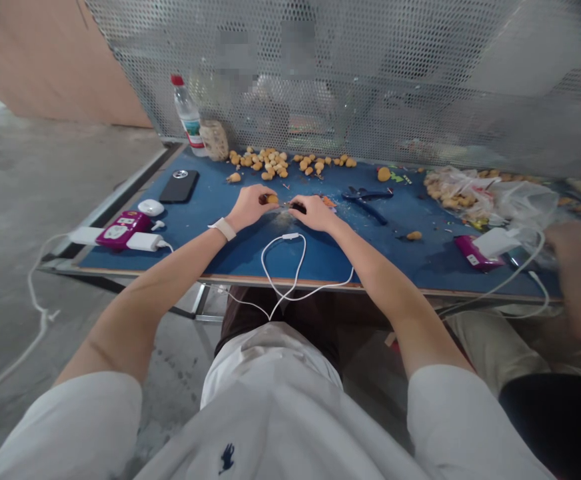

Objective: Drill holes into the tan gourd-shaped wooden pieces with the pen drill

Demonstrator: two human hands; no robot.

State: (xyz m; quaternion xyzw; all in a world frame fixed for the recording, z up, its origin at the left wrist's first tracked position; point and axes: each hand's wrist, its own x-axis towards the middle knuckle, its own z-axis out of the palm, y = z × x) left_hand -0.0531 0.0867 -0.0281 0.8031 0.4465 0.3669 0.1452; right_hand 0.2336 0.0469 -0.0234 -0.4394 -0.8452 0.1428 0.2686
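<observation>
My left hand [248,206] is closed around a small orange-brown piece [270,199] on the blue table [250,253]. My right hand [315,212] rests just to its right, fingers curled around a small dark tool [298,207] whose tip points at the piece. The two hands almost touch. A pile of several similar yellow-orange pieces [270,162] lies further back near the mesh screen. Dark pliers [365,197] lie just right of my right hand.
A water bottle [187,115] and jar [214,139] stand at the back left. A phone [179,185], earbud case [150,207] and pink power strip [120,230] lie left. A white cable [290,267] loops at the front edge. Another person's hand [570,243] and plastic bags [475,190] are right.
</observation>
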